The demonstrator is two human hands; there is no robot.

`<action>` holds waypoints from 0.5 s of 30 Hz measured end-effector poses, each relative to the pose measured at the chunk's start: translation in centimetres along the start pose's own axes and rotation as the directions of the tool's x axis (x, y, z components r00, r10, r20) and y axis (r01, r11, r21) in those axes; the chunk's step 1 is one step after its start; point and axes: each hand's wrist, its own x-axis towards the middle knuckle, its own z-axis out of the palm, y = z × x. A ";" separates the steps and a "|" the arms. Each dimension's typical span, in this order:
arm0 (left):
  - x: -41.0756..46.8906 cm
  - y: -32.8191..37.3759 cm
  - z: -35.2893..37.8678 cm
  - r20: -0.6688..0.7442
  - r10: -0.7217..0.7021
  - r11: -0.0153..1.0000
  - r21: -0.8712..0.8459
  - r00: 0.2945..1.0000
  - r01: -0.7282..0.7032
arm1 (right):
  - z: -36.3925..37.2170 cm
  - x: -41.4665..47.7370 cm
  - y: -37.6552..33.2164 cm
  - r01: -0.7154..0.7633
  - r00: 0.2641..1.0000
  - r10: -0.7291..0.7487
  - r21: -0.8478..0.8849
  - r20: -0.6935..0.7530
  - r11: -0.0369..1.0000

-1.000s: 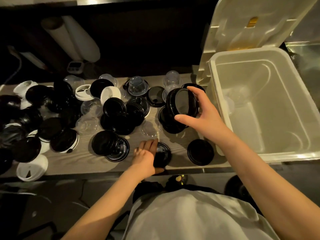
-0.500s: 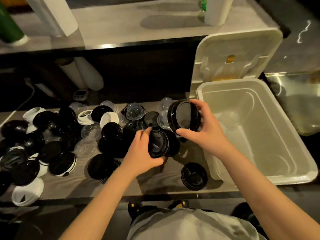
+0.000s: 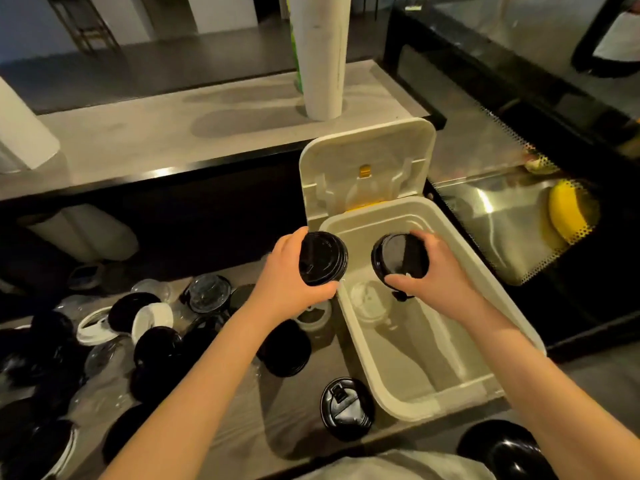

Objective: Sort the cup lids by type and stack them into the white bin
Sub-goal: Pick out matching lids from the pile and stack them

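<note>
My left hand [image 3: 287, 282] grips a small stack of black lids [image 3: 323, 258] at the left rim of the white bin [image 3: 485, 282]. My right hand [image 3: 440, 271] grips another stack of black lids [image 3: 398, 259] above the bin's inside. Clear lids [image 3: 370, 303] lie on the bin's floor. Several black, white and clear lids [image 3: 152, 344] are scattered over the counter at the left. One black lid [image 3: 346, 408] lies by the bin's near corner.
The bin's hinged cover [image 3: 367, 168] stands open at the back. A tall white roll [image 3: 320, 53] stands on the raised shelf behind. A steel sink with a yellow object [image 3: 568, 213] is at the right. Another roll [image 3: 90, 233] lies under the shelf.
My left hand lifted a black lid stack off the counter and carried it up to the bin's rim. My right hand moved its stack rightward over the bin. The view tilted upward.
</note>
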 end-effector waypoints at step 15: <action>5.4 1.4 3.2 0.119 0.198 0.978 0.036 0.973 -0.204 | 3.3 3.8 6.9 0.387 0.806 0.276 -0.820 0.523 0.422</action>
